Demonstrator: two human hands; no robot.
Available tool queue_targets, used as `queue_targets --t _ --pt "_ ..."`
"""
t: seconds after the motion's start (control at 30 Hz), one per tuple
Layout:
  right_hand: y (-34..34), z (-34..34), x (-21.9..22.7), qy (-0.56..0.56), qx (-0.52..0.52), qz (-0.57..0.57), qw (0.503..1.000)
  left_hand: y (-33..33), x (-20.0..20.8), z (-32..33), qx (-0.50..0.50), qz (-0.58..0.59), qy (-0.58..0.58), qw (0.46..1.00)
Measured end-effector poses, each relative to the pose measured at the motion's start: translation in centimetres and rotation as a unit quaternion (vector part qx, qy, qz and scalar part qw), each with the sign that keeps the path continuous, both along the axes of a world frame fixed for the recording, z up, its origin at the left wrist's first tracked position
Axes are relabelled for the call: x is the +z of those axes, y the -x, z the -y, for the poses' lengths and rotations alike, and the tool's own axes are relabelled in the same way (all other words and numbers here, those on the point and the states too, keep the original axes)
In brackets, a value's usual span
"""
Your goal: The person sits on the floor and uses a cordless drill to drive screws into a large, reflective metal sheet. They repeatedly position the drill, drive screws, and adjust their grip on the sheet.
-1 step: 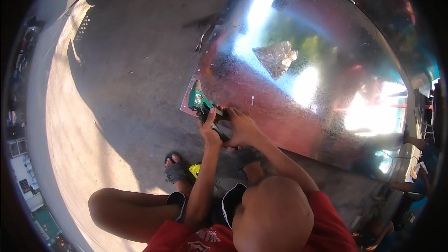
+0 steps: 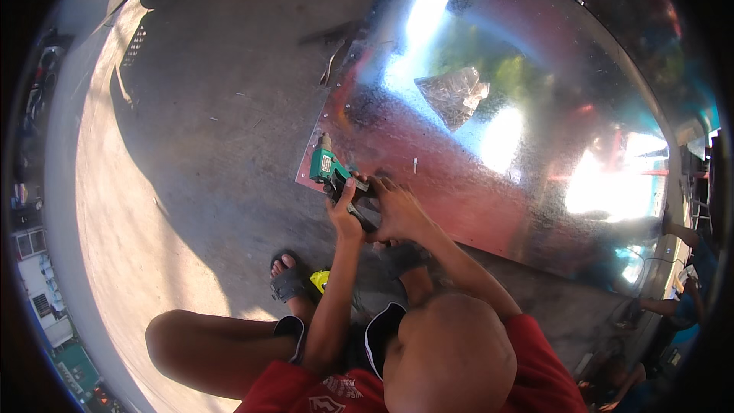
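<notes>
Both my hands are closed around the dark handles of a green hand riveter (image 2: 323,166), whose metal nose points away from me over the corner of a shiny sheet-metal panel (image 2: 459,214). My left hand (image 2: 346,216) grips the near-left side, thumb lying along the handle. From the right, my right hand (image 2: 399,210) wraps the other handle; some of its fingers are hidden. A small rivet-like pin (image 2: 415,164) lies on the panel, right of the tool. Farther off on the sheet rests a clear plastic bag (image 2: 455,97) of small dark pieces.
Small fastener heads run along the panel's left edge. A bright yellow object (image 2: 319,279) lies on the concrete floor (image 2: 222,145) between my sandalled feet. A dark strip (image 2: 334,61) sticks out beside the panel. Other people's limbs (image 2: 665,306) show at the far right.
</notes>
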State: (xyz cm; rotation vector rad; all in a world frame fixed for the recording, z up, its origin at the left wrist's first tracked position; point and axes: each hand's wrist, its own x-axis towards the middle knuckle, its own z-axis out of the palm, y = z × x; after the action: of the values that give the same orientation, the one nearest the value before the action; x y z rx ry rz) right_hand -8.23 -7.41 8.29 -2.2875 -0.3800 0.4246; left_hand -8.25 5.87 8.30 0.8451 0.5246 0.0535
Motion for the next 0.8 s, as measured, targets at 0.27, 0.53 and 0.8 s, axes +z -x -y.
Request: queue_targets --t 0.27,0.53,0.8 --pt "-2.0 -0.7 -3.2 -0.117 -0.053 0.018 0.991 -2.8 -0.1 -0.3 -0.061 0.050 -0.089 0.993" --pt "0.0 -1.7 -2.3 -0.041 -0.140 -0.012 0.989 -3.6 -0.7 0.3 -0.079 -0.017 -0.113 0.990" --pt "-0.9 -1.6 -0.1 -0.033 -0.159 0.077 0.984 -4.7 -0.3 -1.2 -0.186 0.096 0.033 0.977"
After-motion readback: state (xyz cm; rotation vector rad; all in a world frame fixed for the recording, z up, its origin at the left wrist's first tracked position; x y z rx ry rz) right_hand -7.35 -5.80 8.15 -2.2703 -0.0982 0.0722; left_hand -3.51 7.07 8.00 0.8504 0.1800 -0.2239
